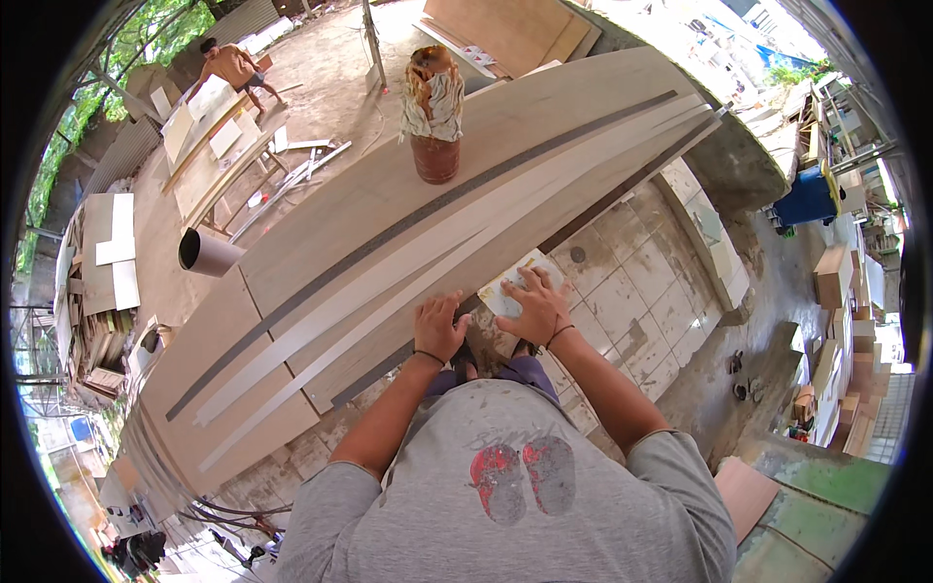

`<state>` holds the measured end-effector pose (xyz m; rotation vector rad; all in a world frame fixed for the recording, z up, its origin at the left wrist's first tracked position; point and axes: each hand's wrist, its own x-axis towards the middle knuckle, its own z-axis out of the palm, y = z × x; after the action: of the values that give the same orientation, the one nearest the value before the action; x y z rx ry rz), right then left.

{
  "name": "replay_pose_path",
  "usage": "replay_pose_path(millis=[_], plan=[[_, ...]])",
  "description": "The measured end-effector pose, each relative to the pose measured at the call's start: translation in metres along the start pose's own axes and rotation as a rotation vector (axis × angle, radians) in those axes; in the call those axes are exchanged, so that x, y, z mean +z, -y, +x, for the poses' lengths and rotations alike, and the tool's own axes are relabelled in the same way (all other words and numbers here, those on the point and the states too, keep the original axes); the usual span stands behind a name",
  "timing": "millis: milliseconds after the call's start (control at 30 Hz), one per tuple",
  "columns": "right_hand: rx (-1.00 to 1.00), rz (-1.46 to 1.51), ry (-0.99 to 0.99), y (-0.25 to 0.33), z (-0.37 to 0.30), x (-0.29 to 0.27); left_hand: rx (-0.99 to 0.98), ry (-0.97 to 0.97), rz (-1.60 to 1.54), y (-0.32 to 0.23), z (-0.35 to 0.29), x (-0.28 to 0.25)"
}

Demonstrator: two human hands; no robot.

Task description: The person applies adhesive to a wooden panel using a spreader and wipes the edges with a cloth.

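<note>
1. The right hand [536,306] lies flat with its fingers spread on a pale, squarish pad [513,282], which looks like sanding paper, pressing it down at the near edge of the long wooden panel [389,223]
2. The left hand [439,325] rests just beside it on the same near edge, palm down with the fingers held loosely together, holding nothing
3. The panel runs slantwise from low on the left to high on the right; pale veneer strips [389,291] lie along its length, and a dark strip [418,219] runs beside them
4. Far up the panel a brown jar [435,155] stands upright with a striped cloth [434,97] bundled on top, well apart from both hands
5. A grey pipe end [202,253] pokes out at the panel's far left edge
6. Below the near edge the floor is worn pale tiles [632,282], and the person stands right against that edge, so there is little room between body and board
7. To the right, stacked tan cartons [836,277] and a blue bin [807,199] line a narrow passage
8. On the left, cut white sheets [112,248] lie on the dirt yard, and another person [233,68] bends over a board on a bench there, well away from this panel
</note>
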<state>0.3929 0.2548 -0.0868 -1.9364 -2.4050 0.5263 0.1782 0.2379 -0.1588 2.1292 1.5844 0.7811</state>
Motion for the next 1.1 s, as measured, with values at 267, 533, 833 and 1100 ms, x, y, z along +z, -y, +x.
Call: replay_pose_path(millis=[267, 533, 833, 1100], plan=[[0.009, -0.004, 0.051, 0.002, 0.002, 0.0, 0.004, -0.031, -0.037, 0.002, -0.001, 0.002], [0.003, -0.006, 0.029, 0.001, 0.004, 0.005, 0.026, -0.063, -0.032, 0.004, -0.003, 0.007], [0.027, -0.021, 0.099, -0.003, -0.006, -0.009, 0.002, -0.081, 0.005, 0.004, -0.004, 0.019], [0.043, 0.187, 0.089, 0.001, -0.044, -0.011, -0.076, -0.1, 0.108, 0.008, -0.034, -0.005]])
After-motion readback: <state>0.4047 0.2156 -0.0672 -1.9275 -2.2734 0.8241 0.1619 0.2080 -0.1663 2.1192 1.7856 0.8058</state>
